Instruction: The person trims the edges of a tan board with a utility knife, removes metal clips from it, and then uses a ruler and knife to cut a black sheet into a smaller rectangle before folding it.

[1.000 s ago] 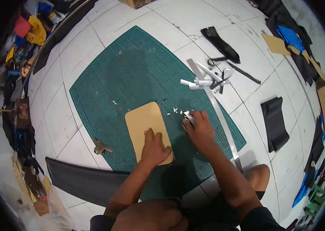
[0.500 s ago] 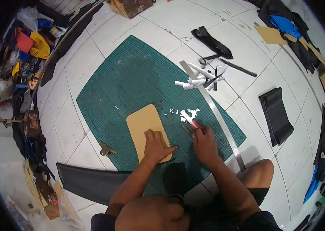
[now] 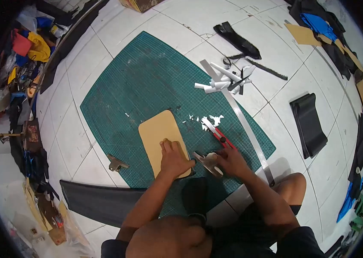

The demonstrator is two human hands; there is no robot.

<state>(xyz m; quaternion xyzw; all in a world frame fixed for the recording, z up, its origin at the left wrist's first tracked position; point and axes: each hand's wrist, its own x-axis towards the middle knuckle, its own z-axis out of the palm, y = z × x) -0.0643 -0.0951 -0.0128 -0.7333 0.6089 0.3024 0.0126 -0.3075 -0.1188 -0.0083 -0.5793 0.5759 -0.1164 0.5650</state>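
Left hand (image 3: 172, 158) is resting loosely spread on the tan panel (image 3: 158, 128), which is lying on the green mat (image 3: 134, 81), long axis pointing away from the person; right hand (image 3: 229, 162) is pinching a metal clip (image 3: 207, 163) just beside its right edge.

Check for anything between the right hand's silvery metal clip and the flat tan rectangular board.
The thumb of the left hand juts past the right edge of the board toward the clip, partly in the way; nothing else visible stands between.
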